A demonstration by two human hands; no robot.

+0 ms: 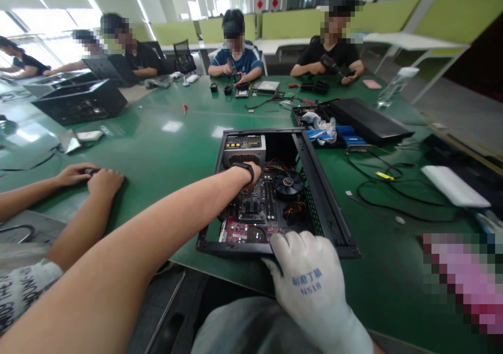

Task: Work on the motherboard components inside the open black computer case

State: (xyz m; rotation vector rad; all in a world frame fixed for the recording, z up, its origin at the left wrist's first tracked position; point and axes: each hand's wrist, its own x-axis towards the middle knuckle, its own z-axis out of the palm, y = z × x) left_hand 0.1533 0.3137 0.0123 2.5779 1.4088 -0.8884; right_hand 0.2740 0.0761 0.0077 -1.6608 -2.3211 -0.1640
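An open black computer case lies on its side in front of me. My bare left hand, with a black band at the wrist, reaches inside over the motherboard. It is beside the power supply, and its fingers are hidden from view. A black fan and a red circuit board also show inside the case. My right hand, in a whitish work glove, grips the case's near edge, fingers over the rim and thumb below.
At my left, a neighbour's hands rest on the green table. Beyond the case stands a black tray of parts with gloves in it. Cables and a white box lie right. Several people work across the table.
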